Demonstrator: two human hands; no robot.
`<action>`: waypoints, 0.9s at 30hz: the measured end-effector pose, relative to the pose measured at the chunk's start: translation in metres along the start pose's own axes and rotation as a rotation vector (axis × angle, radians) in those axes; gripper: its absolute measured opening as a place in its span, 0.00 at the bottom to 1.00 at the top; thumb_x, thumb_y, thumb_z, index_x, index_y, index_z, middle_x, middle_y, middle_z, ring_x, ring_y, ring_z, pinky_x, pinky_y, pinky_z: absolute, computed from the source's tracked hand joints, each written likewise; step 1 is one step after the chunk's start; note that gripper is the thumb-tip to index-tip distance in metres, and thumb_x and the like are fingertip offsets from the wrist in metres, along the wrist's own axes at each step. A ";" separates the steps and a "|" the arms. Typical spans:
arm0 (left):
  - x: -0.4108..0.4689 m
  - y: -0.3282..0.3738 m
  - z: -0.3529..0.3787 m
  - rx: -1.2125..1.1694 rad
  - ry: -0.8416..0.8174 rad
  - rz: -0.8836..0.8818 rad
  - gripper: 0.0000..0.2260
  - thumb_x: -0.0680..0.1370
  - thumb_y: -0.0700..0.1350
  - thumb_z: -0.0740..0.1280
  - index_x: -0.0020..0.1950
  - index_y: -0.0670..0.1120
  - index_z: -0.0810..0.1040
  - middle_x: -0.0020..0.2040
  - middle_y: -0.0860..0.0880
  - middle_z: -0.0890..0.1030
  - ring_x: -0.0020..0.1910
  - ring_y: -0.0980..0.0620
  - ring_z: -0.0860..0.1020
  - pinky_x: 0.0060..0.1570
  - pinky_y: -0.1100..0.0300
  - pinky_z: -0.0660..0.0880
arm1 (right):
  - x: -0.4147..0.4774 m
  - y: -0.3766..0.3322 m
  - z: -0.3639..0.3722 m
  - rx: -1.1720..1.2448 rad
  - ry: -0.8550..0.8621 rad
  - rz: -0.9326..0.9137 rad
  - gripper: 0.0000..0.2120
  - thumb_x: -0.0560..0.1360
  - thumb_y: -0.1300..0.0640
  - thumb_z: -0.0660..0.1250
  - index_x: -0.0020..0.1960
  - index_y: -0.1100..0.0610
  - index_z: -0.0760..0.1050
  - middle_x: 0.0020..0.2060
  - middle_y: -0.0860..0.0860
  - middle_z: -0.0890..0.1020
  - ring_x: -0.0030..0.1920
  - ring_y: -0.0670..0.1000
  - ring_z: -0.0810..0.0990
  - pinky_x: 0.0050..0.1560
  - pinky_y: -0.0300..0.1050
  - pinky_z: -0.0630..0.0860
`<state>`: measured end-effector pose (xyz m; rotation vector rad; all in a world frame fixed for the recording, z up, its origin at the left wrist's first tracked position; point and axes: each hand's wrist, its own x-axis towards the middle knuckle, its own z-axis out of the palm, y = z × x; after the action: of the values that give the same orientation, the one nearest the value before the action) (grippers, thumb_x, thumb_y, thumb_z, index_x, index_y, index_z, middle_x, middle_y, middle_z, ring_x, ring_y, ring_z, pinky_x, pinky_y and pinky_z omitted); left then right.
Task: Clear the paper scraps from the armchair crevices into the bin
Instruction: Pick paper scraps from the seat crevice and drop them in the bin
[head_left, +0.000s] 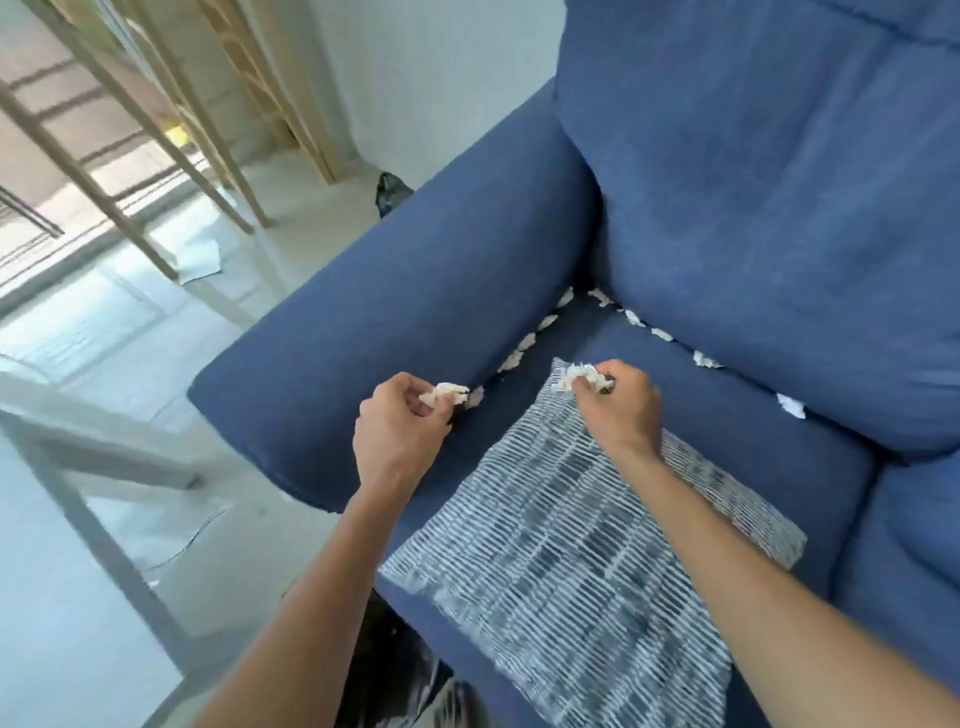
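Note:
A blue armchair (415, 291) fills the right of the view. White paper scraps (527, 343) stick out of the crevice along the left armrest, and more scraps (704, 359) line the crevice under the backrest. My left hand (397, 426) is at the armrest crevice, shut on a crumpled scrap (444, 393). My right hand (618, 408) hovers over the seat, shut on another crumpled scrap (579, 375). A black bin bag (395, 670) shows at the bottom edge, between my forearms and partly hidden by them.
A blue-and-white striped cushion (566, 571) lies on the seat under my right arm. Wooden bars (130, 135) stand at the upper left. A flat piece of paper (200, 258) lies on the pale floor. A dark object (392, 192) sits behind the armrest.

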<state>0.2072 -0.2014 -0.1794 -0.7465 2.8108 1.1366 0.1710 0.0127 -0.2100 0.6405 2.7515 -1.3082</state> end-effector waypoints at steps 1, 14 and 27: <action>-0.009 -0.014 -0.011 0.025 0.019 -0.003 0.07 0.74 0.55 0.70 0.45 0.52 0.79 0.35 0.59 0.78 0.38 0.56 0.78 0.36 0.60 0.72 | -0.014 -0.012 0.012 -0.008 -0.022 -0.028 0.07 0.73 0.54 0.68 0.42 0.58 0.78 0.34 0.51 0.80 0.38 0.57 0.77 0.37 0.50 0.75; -0.164 -0.219 -0.089 0.129 0.126 -0.275 0.07 0.76 0.54 0.68 0.48 0.51 0.79 0.44 0.52 0.83 0.44 0.48 0.81 0.39 0.59 0.70 | -0.234 0.003 0.136 -0.172 -0.273 -0.292 0.07 0.75 0.56 0.68 0.39 0.56 0.75 0.31 0.48 0.77 0.32 0.51 0.71 0.31 0.48 0.67; -0.216 -0.319 -0.086 0.205 0.123 -0.408 0.06 0.76 0.54 0.67 0.47 0.52 0.78 0.42 0.54 0.81 0.40 0.51 0.78 0.34 0.59 0.69 | -0.304 0.072 0.212 -0.507 -0.533 -0.465 0.02 0.78 0.57 0.67 0.49 0.55 0.77 0.42 0.51 0.82 0.41 0.51 0.79 0.34 0.40 0.68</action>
<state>0.5511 -0.3651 -0.2823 -1.3242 2.6289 0.7487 0.4444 -0.2126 -0.3403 -0.3482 2.6521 -0.6168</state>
